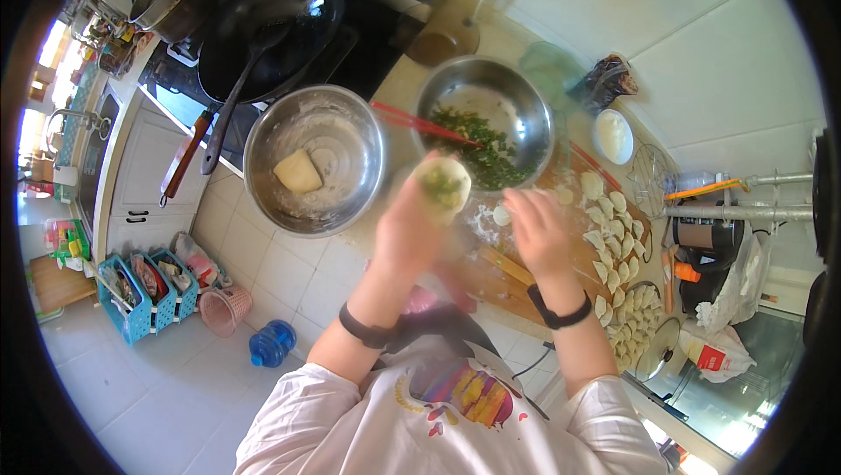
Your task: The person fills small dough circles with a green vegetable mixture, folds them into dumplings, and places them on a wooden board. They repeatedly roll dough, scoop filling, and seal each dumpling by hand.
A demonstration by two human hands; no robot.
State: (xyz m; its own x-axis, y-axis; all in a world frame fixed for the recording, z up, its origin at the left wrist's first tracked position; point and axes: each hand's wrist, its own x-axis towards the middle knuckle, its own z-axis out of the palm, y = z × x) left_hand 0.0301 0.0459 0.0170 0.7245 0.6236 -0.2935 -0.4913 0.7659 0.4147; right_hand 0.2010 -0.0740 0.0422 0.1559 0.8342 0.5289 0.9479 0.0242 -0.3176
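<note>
My left hand [409, 225], somewhat blurred, holds up a round dumpling wrapper [457, 176] with green and yellow filling [439, 187] on it. My right hand [537, 228] is apart from it, over the floured wooden board [525, 297], fingers bent close together; no object shows between them. A small pale dough piece [501, 215] is by its fingertips. Below lies a wooden rolling pin [504, 264]. A steel bowl [545, 113] of chopped green filling [483, 146] stands beyond the hands, with red chopsticks [420, 123] in it. Folded dumplings [614, 228] cover the board's right side.
A steel bowl [371, 192] with a dough lump [297, 171] stands at left, near a black wok [223, 61] on the stove. Right of the filling bowl are a white bowl [613, 138] and more red chopsticks [596, 166]. More dumplings [636, 317] sit near a glass lid [659, 349].
</note>
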